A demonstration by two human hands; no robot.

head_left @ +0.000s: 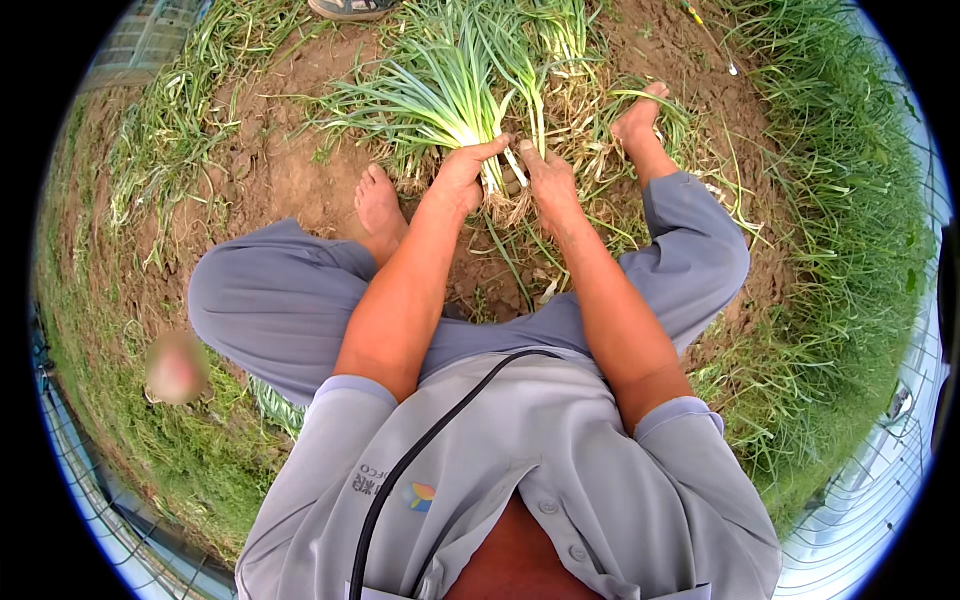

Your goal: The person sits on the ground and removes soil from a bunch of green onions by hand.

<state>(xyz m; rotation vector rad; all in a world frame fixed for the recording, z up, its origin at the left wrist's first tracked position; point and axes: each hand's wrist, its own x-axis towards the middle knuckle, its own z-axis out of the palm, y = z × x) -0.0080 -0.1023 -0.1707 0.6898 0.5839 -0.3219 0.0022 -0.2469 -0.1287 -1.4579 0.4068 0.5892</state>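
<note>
My left hand (466, 169) is closed around a thick bunch of scallions (469, 112), thumb across the pale stems. The green leaves fan out away from me, and the stringy roots (499, 201) hang toward me below the hand. One white stem angles out from under the left thumb into the gap between my hands. Beside it, my right hand (553, 180) grips a smaller scallion stalk (538, 116) between thumb and fingers; its lower end is hidden by the hand. Both hands are close together over the soil, between my bare feet.
More scallions (562, 34) lie beyond the bunch. Dry trimmings litter the brown soil (300, 172). Someone's shoe (352, 6) shows at the top edge. A thin rod (705, 30) lies at upper right. Dense green plants (847, 247) grow on my right; a cable crosses my shirt (510, 420).
</note>
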